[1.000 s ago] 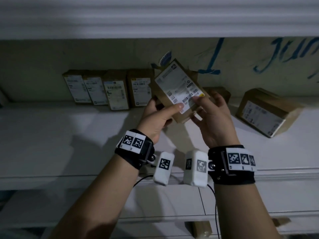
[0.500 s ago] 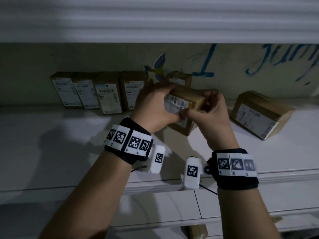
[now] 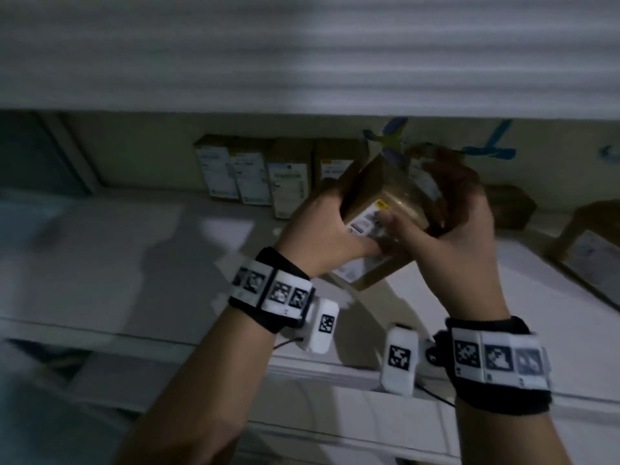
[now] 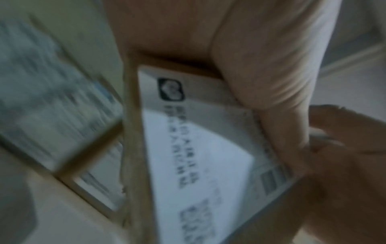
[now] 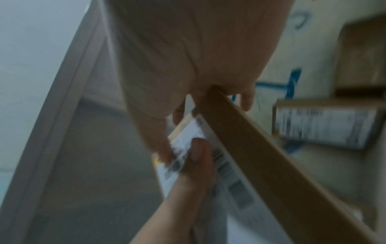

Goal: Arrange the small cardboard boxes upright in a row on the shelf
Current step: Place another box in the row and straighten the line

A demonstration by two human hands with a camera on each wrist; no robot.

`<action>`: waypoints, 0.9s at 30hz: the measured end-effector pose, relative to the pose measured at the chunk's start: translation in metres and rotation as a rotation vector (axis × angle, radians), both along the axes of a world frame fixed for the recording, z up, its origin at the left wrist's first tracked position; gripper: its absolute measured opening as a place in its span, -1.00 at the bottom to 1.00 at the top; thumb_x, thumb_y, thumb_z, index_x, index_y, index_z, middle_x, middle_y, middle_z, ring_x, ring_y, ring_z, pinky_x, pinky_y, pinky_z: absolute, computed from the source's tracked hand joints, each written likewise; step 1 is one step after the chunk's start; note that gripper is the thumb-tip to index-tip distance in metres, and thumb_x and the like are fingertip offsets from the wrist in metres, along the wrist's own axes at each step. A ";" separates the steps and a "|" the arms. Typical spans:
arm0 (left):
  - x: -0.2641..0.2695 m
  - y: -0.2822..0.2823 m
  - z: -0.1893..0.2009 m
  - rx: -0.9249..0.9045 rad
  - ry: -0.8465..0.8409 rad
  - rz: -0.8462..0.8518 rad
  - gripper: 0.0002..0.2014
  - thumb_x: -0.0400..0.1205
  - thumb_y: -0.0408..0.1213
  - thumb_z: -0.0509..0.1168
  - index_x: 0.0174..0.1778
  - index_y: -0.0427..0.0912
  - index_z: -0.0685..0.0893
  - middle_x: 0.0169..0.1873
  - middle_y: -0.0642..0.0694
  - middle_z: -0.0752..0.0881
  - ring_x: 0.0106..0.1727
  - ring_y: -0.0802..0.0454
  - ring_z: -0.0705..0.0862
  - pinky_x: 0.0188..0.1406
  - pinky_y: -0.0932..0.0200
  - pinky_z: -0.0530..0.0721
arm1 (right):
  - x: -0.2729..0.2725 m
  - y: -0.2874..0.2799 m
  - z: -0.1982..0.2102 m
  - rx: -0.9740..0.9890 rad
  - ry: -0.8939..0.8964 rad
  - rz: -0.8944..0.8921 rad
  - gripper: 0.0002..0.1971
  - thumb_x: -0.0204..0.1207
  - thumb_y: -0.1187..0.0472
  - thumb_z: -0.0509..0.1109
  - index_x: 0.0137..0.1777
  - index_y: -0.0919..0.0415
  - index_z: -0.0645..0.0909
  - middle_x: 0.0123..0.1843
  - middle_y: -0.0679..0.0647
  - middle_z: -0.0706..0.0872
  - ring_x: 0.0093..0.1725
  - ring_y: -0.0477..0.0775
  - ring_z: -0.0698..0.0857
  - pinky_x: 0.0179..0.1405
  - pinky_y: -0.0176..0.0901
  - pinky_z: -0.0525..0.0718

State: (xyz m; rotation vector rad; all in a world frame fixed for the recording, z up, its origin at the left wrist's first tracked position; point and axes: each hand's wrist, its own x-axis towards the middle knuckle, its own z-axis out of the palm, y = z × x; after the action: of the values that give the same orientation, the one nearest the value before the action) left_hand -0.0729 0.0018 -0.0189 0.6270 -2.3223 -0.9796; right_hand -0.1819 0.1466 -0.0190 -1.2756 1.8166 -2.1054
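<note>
Both hands hold one small brown cardboard box tilted in the air above the white shelf. My left hand grips its left end, with the thumb on the white label. My right hand curls round the right end and far side. Behind the box, several like boxes stand upright in a row against the back wall; the held box hides that row's right end. The box's brown edge runs diagonally through the right wrist view.
A brown box sits at the back right, and another labelled box lies on its side at the far right edge. An upper shelf front overhangs the space. The back wall carries blue marks.
Both hands have turned the box: its label faced me a second ago, now a plain brown side faces up. The row of boxes sits further right in the view.
</note>
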 end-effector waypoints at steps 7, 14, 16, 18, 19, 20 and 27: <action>0.057 -0.056 -0.017 0.310 0.279 0.317 -0.12 0.24 0.23 0.70 0.42 -0.02 0.56 0.16 0.10 0.84 0.19 0.17 0.82 0.24 0.00 0.81 | 0.048 -0.066 -0.029 0.157 -0.183 0.228 -0.26 0.78 0.18 0.40 0.81 -0.27 0.11 0.76 -0.17 0.39 0.67 -0.09 0.54 0.65 0.23 0.57; 0.137 -0.128 -0.019 0.329 0.293 0.413 -0.47 0.63 0.10 0.49 0.35 -0.14 0.51 0.02 0.21 0.77 -0.09 0.45 0.73 -0.31 0.69 0.55 | 0.119 -0.141 -0.018 0.342 -0.233 0.422 -0.32 0.79 0.24 0.39 0.82 -0.11 0.22 0.40 -0.12 0.77 0.43 -0.10 0.73 0.43 0.04 0.74; 0.162 -0.150 -0.020 0.301 0.282 0.398 -0.54 0.65 0.10 0.47 0.33 -0.13 0.67 0.06 0.13 0.85 -0.06 0.44 0.80 -0.23 0.61 0.63 | 0.140 -0.163 -0.013 0.368 -0.243 0.447 -0.21 0.76 0.21 0.44 0.86 -0.12 0.10 0.39 -0.13 0.74 0.42 -0.10 0.70 0.48 0.06 0.70; 0.185 -0.170 -0.023 0.317 0.274 0.378 -0.64 0.68 0.05 0.45 0.30 -0.07 0.74 0.09 0.09 0.89 0.03 0.33 0.84 -0.05 0.40 0.74 | 0.162 -0.186 -0.012 0.397 -0.237 0.455 -0.13 0.72 0.20 0.48 0.86 -0.11 0.02 0.50 -0.02 0.70 0.47 -0.08 0.70 0.52 0.09 0.69; 0.196 -0.179 -0.024 0.339 0.275 0.362 -0.69 0.70 0.00 0.44 0.29 -0.06 0.75 0.08 0.08 0.89 0.05 0.27 0.86 -0.01 0.33 0.76 | 0.174 -0.197 -0.012 0.405 -0.234 0.470 -0.17 0.71 0.25 0.47 0.83 -0.06 0.06 0.48 -0.01 0.71 0.39 -0.19 0.74 0.43 -0.03 0.76; 0.205 -0.187 -0.026 0.357 0.270 0.344 -0.74 0.73 -0.06 0.41 0.29 -0.06 0.77 0.06 0.07 0.90 0.04 0.25 0.87 -0.02 0.32 0.77 | 0.185 -0.208 -0.011 0.409 -0.233 0.497 -0.26 0.72 0.33 0.46 0.76 0.00 0.14 0.40 -0.05 0.74 0.24 -0.36 0.78 0.24 -0.23 0.82; 0.254 -0.251 -0.022 0.344 0.250 0.396 -0.80 0.72 -0.21 0.44 0.25 0.00 0.79 -0.01 0.14 0.88 0.00 0.21 0.87 0.02 0.20 0.84 | 0.235 -0.282 0.003 0.409 -0.326 0.536 -0.33 0.64 0.36 0.52 0.59 0.01 0.24 0.36 0.05 0.76 0.30 0.00 0.80 0.20 -0.16 0.86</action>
State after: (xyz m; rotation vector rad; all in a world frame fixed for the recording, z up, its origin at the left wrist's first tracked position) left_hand 0.1808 -0.2496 -0.0409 0.9929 -1.7369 -1.1927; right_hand 0.0534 -0.1357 -0.0160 -1.0780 1.4545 -1.4626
